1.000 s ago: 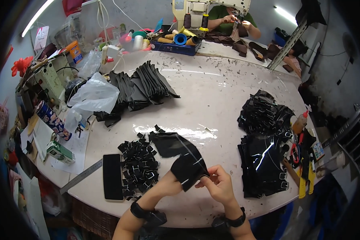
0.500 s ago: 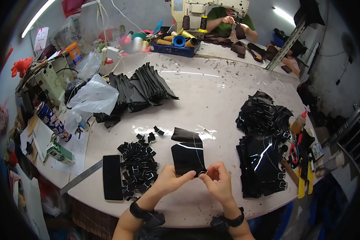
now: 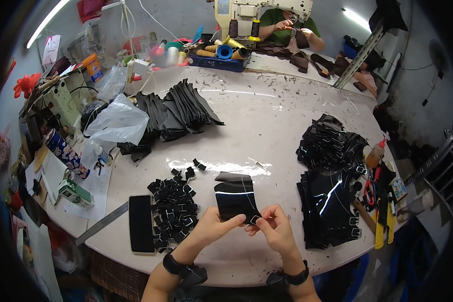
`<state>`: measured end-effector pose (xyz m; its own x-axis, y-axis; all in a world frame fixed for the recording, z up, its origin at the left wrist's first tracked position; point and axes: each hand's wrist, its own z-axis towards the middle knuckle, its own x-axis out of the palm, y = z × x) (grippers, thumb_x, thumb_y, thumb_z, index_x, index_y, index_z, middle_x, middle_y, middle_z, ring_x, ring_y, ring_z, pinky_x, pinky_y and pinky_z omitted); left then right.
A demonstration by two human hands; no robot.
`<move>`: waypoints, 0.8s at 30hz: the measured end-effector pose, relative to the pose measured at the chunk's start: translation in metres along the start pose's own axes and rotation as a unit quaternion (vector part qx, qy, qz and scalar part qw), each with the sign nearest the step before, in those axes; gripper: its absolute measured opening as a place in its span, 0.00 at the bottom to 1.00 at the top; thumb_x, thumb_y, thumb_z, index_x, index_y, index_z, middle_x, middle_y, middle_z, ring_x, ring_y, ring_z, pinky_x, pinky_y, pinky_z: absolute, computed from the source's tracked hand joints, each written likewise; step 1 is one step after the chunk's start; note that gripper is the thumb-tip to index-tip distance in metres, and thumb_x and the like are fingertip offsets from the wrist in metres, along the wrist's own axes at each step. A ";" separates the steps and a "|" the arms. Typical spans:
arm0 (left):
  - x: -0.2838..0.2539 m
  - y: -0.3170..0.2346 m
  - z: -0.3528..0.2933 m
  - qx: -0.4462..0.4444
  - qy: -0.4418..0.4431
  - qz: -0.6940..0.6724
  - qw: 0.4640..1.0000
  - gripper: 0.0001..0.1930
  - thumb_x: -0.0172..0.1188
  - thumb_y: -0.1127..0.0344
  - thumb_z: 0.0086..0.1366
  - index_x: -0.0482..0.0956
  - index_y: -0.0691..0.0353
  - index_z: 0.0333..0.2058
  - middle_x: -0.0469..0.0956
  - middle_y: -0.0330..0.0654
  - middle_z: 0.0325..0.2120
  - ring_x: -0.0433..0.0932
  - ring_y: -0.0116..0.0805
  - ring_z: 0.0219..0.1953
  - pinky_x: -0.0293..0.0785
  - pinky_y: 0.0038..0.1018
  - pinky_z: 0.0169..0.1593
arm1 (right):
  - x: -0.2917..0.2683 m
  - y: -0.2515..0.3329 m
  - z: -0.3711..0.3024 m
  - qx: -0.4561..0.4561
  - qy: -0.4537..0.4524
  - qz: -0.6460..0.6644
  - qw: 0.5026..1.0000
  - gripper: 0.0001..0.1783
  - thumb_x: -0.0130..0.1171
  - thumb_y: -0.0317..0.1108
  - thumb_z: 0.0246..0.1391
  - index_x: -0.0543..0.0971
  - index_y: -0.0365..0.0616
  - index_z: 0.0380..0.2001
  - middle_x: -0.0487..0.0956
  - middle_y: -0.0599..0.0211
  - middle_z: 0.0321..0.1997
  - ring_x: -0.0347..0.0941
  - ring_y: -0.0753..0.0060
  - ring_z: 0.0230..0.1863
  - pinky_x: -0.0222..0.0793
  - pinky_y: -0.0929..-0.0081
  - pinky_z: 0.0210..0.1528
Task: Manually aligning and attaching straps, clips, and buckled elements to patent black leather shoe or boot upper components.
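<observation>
Blk glossy pc (image 3: 234, 199) is at lower ctr of frame, just above the table (image 3: 267, 136) or touching it, can't tell which. A bright light streak runs across it; small metal ring (image 3: 255, 219) at its btm R corner.

L hand (image 3: 217, 229) grips the pc's btm edge, thumb flat on top, other fingers mostly hidden under. R hand (image 3: 274, 230) pinches the corner by the ring, thumb + fingertips close together. Blk bands on both wrists.

Lower L of frame: heap of small blk tabs w/ metal rings (image 3: 175, 211), a few loose near its top; blk phone (image 3: 142, 224) just beside it, then metal ruler (image 3: 103, 224) at an angle. Upper L: fanned stack of dark pcs (image 3: 178, 113) next to a clear plastic bag (image 3: 118, 121).

R side of frame: stack of glossy blk pcs w/ rings (image 3: 324, 209), messier pile (image 3: 332, 141) above it. Red-tipped bottle (image 3: 376, 155) + yellow-handled tool (image 3: 380, 229) at far R.

Top ctr: blue tray (image 3: 219, 62) of thread spools, co-worker (image 3: 269, 32) at sewing machine (image 3: 241, 11).
</observation>
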<state>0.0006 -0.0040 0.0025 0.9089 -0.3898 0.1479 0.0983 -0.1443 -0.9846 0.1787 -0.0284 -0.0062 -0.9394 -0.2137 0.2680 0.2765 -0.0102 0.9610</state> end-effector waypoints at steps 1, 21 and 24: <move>0.003 0.000 0.001 -0.005 -0.002 0.009 1.000 0.09 0.57 0.70 0.57 0.76 0.69 0.34 0.77 0.39 0.28 0.74 0.23 0.32 0.71 0.20 0.36 | -0.003 0.002 -0.002 -0.002 0.003 0.011 1.000 0.08 0.48 0.23 0.53 0.59 0.40 0.30 0.67 0.65 0.30 0.75 0.69 0.31 0.74 0.78 0.30; 0.019 0.005 -0.002 0.076 -0.051 0.226 0.970 0.08 0.63 0.73 0.49 0.73 0.69 0.19 0.74 0.41 0.13 0.75 0.26 0.15 0.67 0.19 0.19 | -0.009 -0.001 0.000 -0.138 -0.206 -0.120 0.961 0.07 0.53 0.31 0.53 0.69 0.39 0.30 0.70 0.74 0.24 0.64 0.85 0.27 0.61 0.85 0.32; 0.019 0.009 -0.001 0.089 -0.032 0.202 0.975 0.06 0.62 0.73 0.50 0.75 0.69 0.22 0.75 0.41 0.13 0.75 0.25 0.15 0.67 0.18 0.19 | -0.010 -0.004 -0.002 -0.177 -0.241 -0.165 0.940 0.08 0.56 0.31 0.51 0.70 0.38 0.28 0.72 0.69 0.22 0.67 0.81 0.26 0.63 0.81 0.31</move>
<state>0.0185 -0.0132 -0.0039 0.9110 -0.3241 -0.2549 -0.2083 0.1719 -0.9629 0.1874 -0.0277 -0.0124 -0.9450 0.3244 0.0412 -0.0765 -0.3418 0.9367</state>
